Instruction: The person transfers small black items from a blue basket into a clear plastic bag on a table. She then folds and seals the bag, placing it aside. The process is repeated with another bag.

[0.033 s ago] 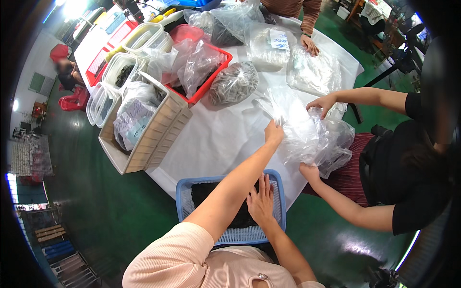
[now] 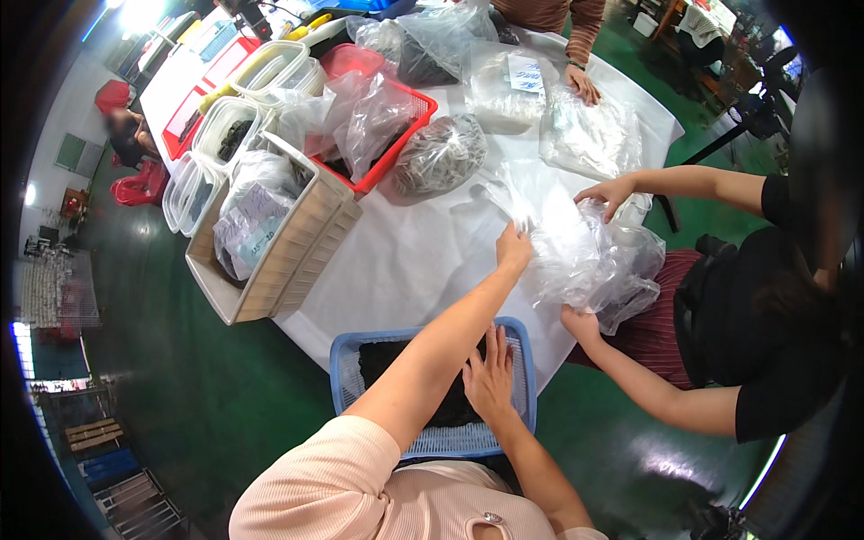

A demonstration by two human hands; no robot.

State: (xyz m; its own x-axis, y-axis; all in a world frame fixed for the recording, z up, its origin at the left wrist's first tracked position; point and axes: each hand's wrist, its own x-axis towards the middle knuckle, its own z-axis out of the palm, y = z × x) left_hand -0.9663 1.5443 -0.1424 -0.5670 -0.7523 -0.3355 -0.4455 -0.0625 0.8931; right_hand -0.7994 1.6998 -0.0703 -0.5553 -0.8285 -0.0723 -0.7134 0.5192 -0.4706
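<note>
Several clear bags (image 2: 580, 256), left fingers (image 2: 517, 238) gripping; basket (image 2: 461, 441), long axis sideways, right fingers (image 2: 491, 349) outstretched

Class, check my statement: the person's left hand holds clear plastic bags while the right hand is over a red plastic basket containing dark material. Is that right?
Not quite: the head view shows that the plastic basket under the right hand is blue, not red. The left hand does hold clear plastic bags, and the basket contains dark material.
</note>
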